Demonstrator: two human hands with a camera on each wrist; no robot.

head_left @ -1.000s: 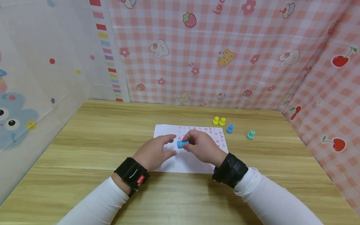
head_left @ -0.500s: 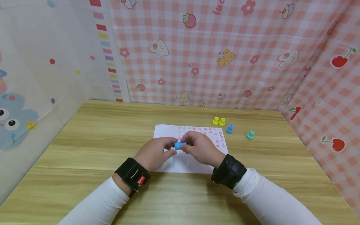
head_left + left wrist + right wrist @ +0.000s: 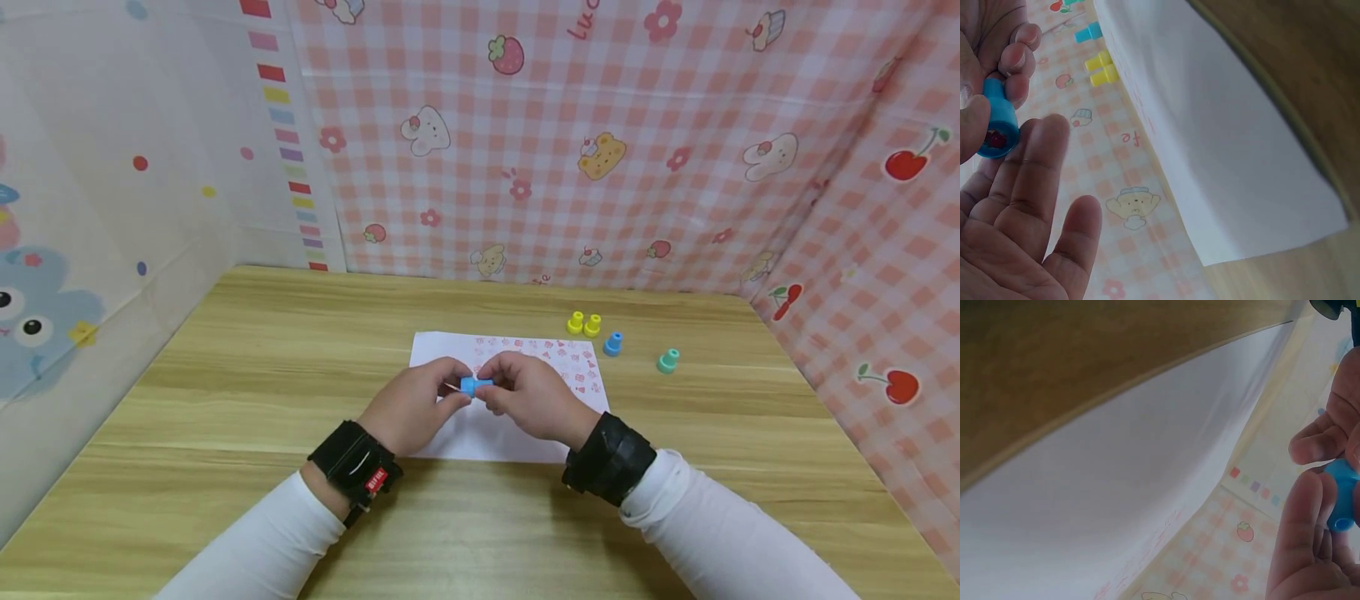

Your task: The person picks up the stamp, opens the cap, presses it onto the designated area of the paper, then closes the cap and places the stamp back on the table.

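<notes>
A small blue stamp is held sideways above the white sheet, between both hands. My right hand pinches its narrow handle with thumb and forefinger. Around the wider base come the thumb and forefinger of my left hand, seemingly pinching it. In the left wrist view, the base of the stamp shows a red pattern on its end face, and the other left fingers reach out fairly straight. The right wrist view shows the stamp with the hollow end of its handle.
Rows of small red prints cover the top and right of the white paper. Beyond it stand two yellow stamps, another blue stamp and a green stamp. A patterned cloth hangs behind the wooden table.
My right hand has brought the blue stamp leftward to my left hand. The left fingers, apart from it a second ago, have drawn in around its base.
</notes>
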